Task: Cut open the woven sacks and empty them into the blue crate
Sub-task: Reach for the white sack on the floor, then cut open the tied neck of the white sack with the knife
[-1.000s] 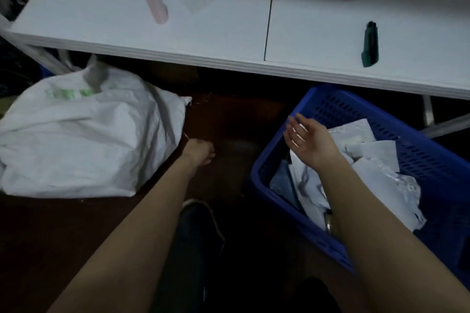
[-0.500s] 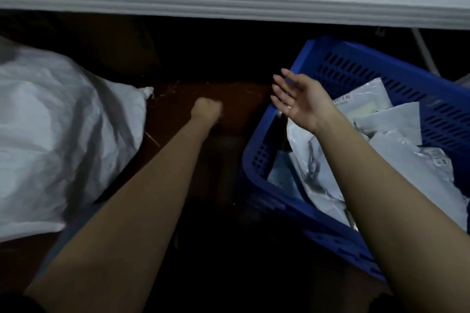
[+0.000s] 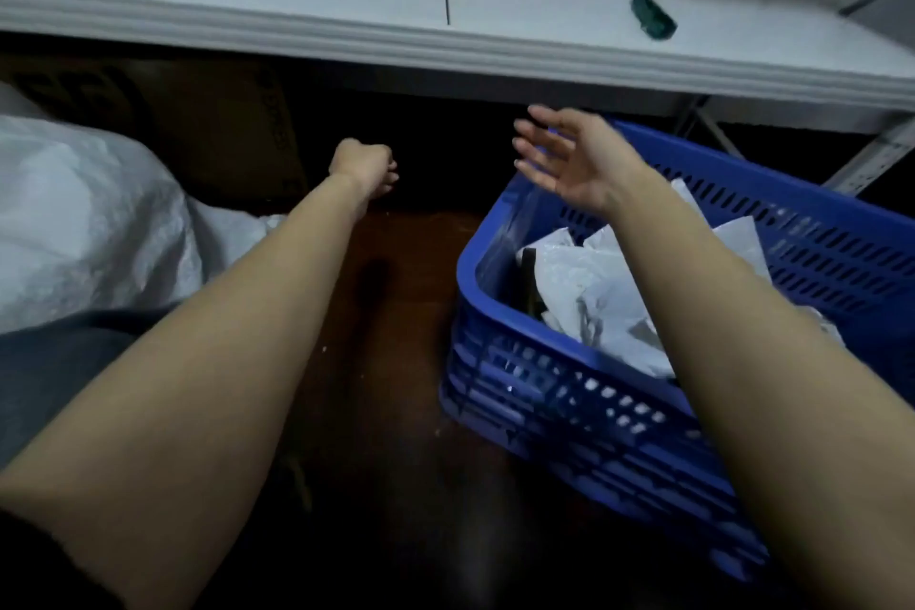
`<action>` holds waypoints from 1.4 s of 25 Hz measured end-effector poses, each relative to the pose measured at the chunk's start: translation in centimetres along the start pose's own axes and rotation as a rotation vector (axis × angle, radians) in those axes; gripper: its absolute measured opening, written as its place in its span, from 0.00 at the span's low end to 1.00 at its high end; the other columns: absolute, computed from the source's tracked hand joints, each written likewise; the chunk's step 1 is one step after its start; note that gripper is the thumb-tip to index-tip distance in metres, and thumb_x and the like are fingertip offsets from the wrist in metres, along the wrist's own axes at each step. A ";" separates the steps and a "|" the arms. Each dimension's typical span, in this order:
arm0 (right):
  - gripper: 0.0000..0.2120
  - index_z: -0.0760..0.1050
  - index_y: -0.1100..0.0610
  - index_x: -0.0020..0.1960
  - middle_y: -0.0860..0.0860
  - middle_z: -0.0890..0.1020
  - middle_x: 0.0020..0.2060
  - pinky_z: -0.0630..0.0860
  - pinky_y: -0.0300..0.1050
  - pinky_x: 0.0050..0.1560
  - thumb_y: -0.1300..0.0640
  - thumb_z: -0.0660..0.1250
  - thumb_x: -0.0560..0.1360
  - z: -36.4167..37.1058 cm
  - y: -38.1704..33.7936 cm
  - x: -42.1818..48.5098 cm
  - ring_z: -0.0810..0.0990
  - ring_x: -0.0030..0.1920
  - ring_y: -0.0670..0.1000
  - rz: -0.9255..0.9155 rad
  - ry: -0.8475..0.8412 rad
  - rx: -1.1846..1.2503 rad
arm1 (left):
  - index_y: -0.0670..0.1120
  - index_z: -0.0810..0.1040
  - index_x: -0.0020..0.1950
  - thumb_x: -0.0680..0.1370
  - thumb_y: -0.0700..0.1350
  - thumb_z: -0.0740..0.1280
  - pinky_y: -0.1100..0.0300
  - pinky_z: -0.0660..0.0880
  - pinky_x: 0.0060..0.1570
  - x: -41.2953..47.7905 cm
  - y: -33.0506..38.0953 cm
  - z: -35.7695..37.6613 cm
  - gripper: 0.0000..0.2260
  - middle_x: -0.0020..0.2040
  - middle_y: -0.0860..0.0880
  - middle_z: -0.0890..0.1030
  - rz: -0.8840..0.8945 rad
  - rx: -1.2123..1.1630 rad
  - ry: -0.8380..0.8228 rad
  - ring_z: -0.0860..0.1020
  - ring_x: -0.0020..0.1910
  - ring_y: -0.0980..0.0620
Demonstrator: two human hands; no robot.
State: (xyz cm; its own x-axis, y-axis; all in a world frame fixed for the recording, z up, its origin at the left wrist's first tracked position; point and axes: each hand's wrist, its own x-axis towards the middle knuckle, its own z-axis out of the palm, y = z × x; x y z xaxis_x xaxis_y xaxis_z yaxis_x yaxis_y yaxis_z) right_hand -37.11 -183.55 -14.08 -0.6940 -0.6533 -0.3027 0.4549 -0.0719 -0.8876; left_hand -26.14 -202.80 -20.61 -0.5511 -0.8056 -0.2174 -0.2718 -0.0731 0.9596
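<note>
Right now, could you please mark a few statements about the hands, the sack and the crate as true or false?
The right hand is open and holds nothing. True.
The blue crate is empty. False: white packets lie in it.
The left hand grips the green tool. False: the left hand is a curled fist, and the green tool lies on the white table.
The white woven sack lies outside the crate, to its left. True.

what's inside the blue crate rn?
White plastic mailer bags piled in the blue crate, with a dark item at their edge. The right forearm covers the pile's middle; crate bottom hidden.
</note>
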 end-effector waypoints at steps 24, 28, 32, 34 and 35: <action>0.05 0.76 0.56 0.51 0.51 0.81 0.41 0.80 0.42 0.41 0.59 0.62 0.78 26.1 1.9 -6.2 0.79 0.38 0.48 -0.041 -0.374 -0.411 | 0.30 0.67 0.63 0.75 0.40 0.62 0.47 0.71 0.56 -8.6 1.6 -28.5 0.20 0.62 0.33 0.72 0.009 0.644 0.551 0.71 0.61 0.35; 0.04 0.76 0.55 0.48 0.51 0.81 0.41 0.81 0.42 0.38 0.59 0.62 0.78 29.4 4.7 -3.7 0.79 0.38 0.48 0.058 -0.435 -0.383 | 0.34 0.62 0.68 0.77 0.41 0.62 0.49 0.64 0.65 -9.1 -0.7 -33.6 0.22 0.69 0.36 0.65 -0.144 0.624 0.801 0.64 0.68 0.38; 0.05 0.77 0.57 0.51 0.52 0.82 0.42 0.80 0.46 0.47 0.59 0.64 0.77 32.2 8.2 -2.9 0.80 0.39 0.49 0.102 -0.479 -0.508 | 0.36 0.57 0.71 0.76 0.43 0.64 0.52 0.56 0.69 -9.8 -2.4 -36.9 0.27 0.72 0.39 0.58 -0.275 0.588 1.065 0.58 0.71 0.42; 0.08 0.77 0.58 0.54 0.52 0.82 0.42 0.81 0.45 0.44 0.59 0.64 0.77 33.7 9.1 -3.2 0.80 0.39 0.49 0.085 -0.522 -0.548 | 0.37 0.55 0.71 0.75 0.45 0.66 0.53 0.55 0.70 -10.1 -3.4 -38.8 0.30 0.73 0.40 0.55 -0.363 0.452 1.121 0.55 0.73 0.42; 0.09 0.77 0.58 0.56 0.52 0.82 0.43 0.81 0.44 0.42 0.58 0.65 0.77 34.4 9.5 -3.4 0.81 0.39 0.49 0.074 -0.545 -0.576 | 0.37 0.54 0.72 0.75 0.46 0.66 0.53 0.55 0.70 -10.2 -3.9 -39.6 0.31 0.74 0.40 0.55 -0.402 0.357 1.116 0.55 0.73 0.43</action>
State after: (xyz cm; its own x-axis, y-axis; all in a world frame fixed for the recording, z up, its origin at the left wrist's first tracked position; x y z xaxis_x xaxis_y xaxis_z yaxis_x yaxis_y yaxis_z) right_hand -11.21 -207.92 -9.54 -0.2346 -0.9285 -0.2879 0.0259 0.2901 -0.9567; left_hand 11.74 -217.56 -15.06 0.5475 -0.8355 -0.0463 -0.5619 -0.4081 0.7196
